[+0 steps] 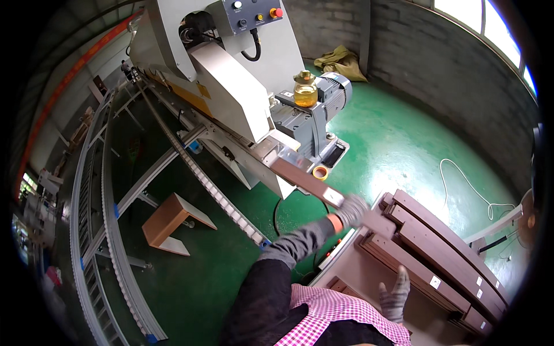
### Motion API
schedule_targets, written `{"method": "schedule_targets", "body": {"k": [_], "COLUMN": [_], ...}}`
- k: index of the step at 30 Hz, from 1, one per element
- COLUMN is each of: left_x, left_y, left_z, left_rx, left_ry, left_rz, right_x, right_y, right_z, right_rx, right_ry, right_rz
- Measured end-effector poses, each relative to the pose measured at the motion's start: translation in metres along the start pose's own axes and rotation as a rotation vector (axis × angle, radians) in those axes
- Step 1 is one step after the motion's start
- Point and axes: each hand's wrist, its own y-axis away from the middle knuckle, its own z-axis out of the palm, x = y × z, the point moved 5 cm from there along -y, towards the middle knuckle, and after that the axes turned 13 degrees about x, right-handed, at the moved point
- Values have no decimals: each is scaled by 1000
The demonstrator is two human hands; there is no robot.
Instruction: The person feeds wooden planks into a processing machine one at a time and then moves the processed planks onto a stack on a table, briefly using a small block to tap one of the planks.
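My left hand point(352, 212), in a striped grey glove with an orange cuff, is closed over a long brown board point(304, 183). The board's far end meets the feed side of a large grey machine point(231, 86); its near end reaches over a stack of similar brown boards point(441, 254). A white label shows on the board just beside my fingers, which are slightly blurred. My right hand point(396, 295), gloved too, hovers by the near edge of the stack with thumb and fingers apart, holding nothing.
A motor point(334, 86) and a jar of yellow liquid point(305, 95) sit beside the machine, with a tape roll point(320, 172) near the board. Roller rails point(216, 196) run along the left. A low brown stool-like piece point(164, 222) stands on the green floor.
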Motion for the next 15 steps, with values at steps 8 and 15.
{"method": "schedule_targets", "body": {"k": [8, 15], "left_x": [223, 184], "left_y": [64, 126], "left_z": [4, 53], "left_rx": [-274, -322], "left_ry": [339, 306], "left_rz": [190, 206], "right_x": [45, 168], "right_y": [-2, 116], "right_z": [2, -65], "right_rx": [-498, -563], "right_ry": [171, 246], "right_rz": [188, 180]}}
